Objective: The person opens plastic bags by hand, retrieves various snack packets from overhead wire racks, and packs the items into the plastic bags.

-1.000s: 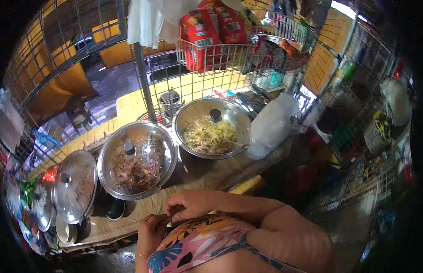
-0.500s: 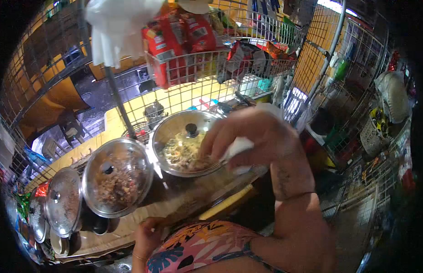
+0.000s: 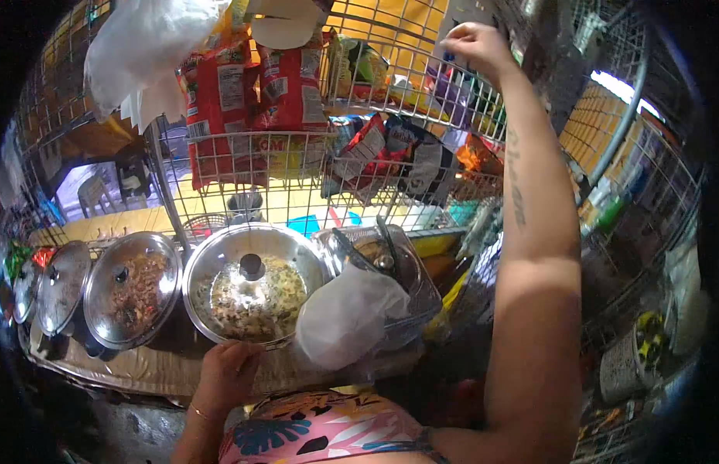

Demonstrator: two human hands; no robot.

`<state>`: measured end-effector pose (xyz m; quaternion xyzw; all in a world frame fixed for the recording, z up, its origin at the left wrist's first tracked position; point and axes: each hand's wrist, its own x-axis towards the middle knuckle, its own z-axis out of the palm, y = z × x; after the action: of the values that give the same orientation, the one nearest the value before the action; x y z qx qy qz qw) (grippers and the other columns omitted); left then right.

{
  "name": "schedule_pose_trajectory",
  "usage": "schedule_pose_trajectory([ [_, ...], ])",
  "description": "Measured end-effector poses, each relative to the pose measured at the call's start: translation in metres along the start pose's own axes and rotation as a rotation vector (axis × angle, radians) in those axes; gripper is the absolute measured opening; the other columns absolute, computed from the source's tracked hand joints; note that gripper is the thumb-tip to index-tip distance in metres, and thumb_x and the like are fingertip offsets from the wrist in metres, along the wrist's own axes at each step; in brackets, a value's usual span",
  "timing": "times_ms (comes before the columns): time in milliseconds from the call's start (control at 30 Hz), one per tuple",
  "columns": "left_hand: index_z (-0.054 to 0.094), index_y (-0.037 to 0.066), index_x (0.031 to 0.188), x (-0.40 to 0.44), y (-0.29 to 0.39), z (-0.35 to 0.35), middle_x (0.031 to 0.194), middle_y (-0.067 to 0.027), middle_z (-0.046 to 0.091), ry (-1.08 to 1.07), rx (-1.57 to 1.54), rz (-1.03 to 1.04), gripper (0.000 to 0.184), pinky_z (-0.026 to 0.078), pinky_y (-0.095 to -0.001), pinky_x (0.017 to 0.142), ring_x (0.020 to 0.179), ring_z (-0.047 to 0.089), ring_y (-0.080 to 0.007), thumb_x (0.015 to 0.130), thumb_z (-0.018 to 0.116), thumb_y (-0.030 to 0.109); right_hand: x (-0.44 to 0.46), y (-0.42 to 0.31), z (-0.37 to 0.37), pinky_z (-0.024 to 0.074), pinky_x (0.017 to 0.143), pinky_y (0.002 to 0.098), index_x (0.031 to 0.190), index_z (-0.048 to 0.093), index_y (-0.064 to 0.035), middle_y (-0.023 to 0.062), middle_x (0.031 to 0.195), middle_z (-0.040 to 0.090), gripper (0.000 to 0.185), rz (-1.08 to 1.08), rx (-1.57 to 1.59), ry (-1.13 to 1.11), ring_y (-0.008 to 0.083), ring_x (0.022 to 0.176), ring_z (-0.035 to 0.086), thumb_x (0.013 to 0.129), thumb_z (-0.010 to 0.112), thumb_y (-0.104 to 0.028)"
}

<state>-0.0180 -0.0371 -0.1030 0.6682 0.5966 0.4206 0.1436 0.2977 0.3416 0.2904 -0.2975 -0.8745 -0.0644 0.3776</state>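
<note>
My right hand (image 3: 477, 48) is raised at the top right, beside the upper wire rack (image 3: 421, 110). Its fingers are curled together; what they hold, if anything, is too small to make out. Low down, my left hand (image 3: 229, 370) rests closed near the front rim of a pot with a glass lid (image 3: 251, 240). Food shows through that lid, which has a dark knob. Whether anything is between the left fingers cannot be seen. A cloudy plastic bag (image 3: 348, 317) lies against the pot's right side, apart from both hands.
More lidded pots of food (image 3: 135, 290) stand in a row to the left. Metal trays with dark-handled utensils (image 3: 386, 263) sit to the right. Red packets (image 3: 291, 89) fill the wire basket, and white plastic bags (image 3: 146, 58) hang at the upper left.
My right hand has risen from in front of the pot to the upper rack. The view has shifted, and the plastic bag beside the pot is now in plain sight. My left hand stays low.
</note>
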Motion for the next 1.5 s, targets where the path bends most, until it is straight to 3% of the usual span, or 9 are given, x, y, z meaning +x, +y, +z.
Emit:
schedule_pose_trajectory([
  [133, 0.07, 0.004, 0.09, 0.009, 0.002, 0.006, 0.079, -0.0157, 0.067, 0.129, -0.01, 0.016, 0.011, 0.053, -0.0387, 0.065, 0.073, 0.068, -0.0341, 0.079, 0.07, 0.001, 0.036, 0.019, 0.029, 0.051, 0.086, 0.0358, 0.132, 0.06, -0.0129, 0.0099, 0.123, 0.066, 0.054, 0.597, -0.16, -0.547, 0.0211, 0.101, 0.064, 0.082, 0.077, -0.025],
  [267, 0.07, 0.004, 0.091, 0.009, -0.012, 0.009, 0.079, -0.0147, 0.067, 0.172, -0.005, -0.034, 0.014, 0.053, -0.0366, 0.064, 0.069, 0.067, -0.0319, 0.078, 0.07, -0.002, 0.036, 0.01, 0.012, 0.0535, 0.073, 0.0378, 0.104, 0.074, -0.0065, 0.0073, 0.093, 0.074, 0.031, 0.413, -0.347, -0.493, 0.0178, 0.077, 0.066, 0.074, 0.074, -0.01],
  [333, 0.07, 0.003, 0.092, 0.009, -0.025, 0.006, 0.079, -0.0141, 0.067, 0.199, -0.018, -0.031, 0.016, 0.053, -0.0348, 0.064, 0.069, 0.067, -0.0286, 0.077, 0.071, -0.003, 0.038, 0.018, 0.003, 0.052, 0.058, 0.0338, 0.093, 0.071, -0.0026, 0.0052, 0.081, 0.071, 0.024, 0.328, -0.32, -0.356, 0.0153, 0.067, 0.064, 0.069, 0.071, -0.001],
  [600, 0.068, -0.003, 0.094, 0.035, -0.028, -0.041, 0.083, -0.0075, 0.069, 0.445, -0.341, -0.16, 0.013, 0.052, -0.0277, 0.069, 0.078, 0.066, -0.0151, 0.082, 0.067, -0.009, -0.01, -0.016, 0.007, 0.0545, 0.072, 0.0307, 0.095, 0.071, -0.0062, 0.0063, 0.085, 0.074, 0.036, 0.015, -0.074, 0.955, 0.0173, 0.075, 0.069, 0.074, 0.049, 0.012],
  [667, 0.067, -0.002, 0.102, 0.047, -0.029, -0.055, 0.098, -0.009, 0.068, 0.349, -0.355, -0.135, 0.021, 0.051, -0.029, 0.08, 0.092, 0.065, -0.0164, 0.082, 0.068, -0.007, -0.016, -0.041, 0.016, 0.0558, 0.073, 0.0314, 0.096, 0.071, -0.008, 0.0044, 0.088, 0.074, 0.031, -0.384, 0.097, 1.123, 0.0183, 0.076, 0.07, 0.079, 0.053, 0.011],
  [933, 0.019, 0.006, 0.154, 0.094, 0.06, -0.054, 0.145, -0.0193, 0.046, 0.344, -1.082, 0.242, 0.122, 0.047, -0.0431, 0.098, 0.12, 0.057, -0.03, 0.062, 0.091, 0.039, -0.15, -0.221, 0.142, 0.0532, 0.087, 0.0389, 0.112, 0.063, 0.0027, 0.016, 0.105, 0.068, 0.022, -0.53, 1.006, -0.062, 0.0283, 0.099, 0.066, 0.094, 0.062, -0.008],
  [1100, 0.049, 0.003, 0.129, 0.069, -0.01, -0.034, 0.119, -0.0132, 0.063, -0.017, -0.964, 0.059, 0.08, 0.054, -0.0376, 0.091, 0.104, 0.064, -0.0224, 0.062, 0.092, 0.012, -0.159, -0.235, 0.147, 0.0534, 0.081, 0.038, 0.112, 0.067, -0.004, 0.015, 0.102, 0.069, 0.019, -0.636, 0.831, -0.285, 0.0297, 0.093, 0.067, 0.093, 0.064, -0.01],
  [1267, 0.055, 0.003, 0.116, 0.047, -0.009, -0.043, 0.107, -0.0092, 0.067, 0.297, -0.84, -0.14, 0.062, 0.055, -0.0341, 0.087, 0.099, 0.065, -0.0186, 0.064, 0.087, 0.004, -0.052, -0.133, 0.077, 0.0539, 0.075, 0.0289, 0.103, 0.071, -0.0059, 0.0064, 0.098, 0.073, 0.018, -0.046, 0.09, 0.488, 0.0141, 0.088, 0.068, 0.088, 0.065, -0.012],
  [1500, 0.057, 0.003, 0.114, 0.025, -0.049, -0.053, 0.108, -0.0085, 0.067, 0.344, -0.677, -0.205, 0.055, 0.055, -0.0323, 0.086, 0.098, 0.065, -0.0178, 0.066, 0.083, -0.004, 0.05, 0.089, 0.018, 0.0534, 0.083, 0.0376, 0.119, 0.065, -0.0051, 0.008, 0.107, 0.072, 0.037, 0.491, -0.235, -0.429, 0.0186, 0.09, 0.067, 0.083, 0.07, -0.01],
])
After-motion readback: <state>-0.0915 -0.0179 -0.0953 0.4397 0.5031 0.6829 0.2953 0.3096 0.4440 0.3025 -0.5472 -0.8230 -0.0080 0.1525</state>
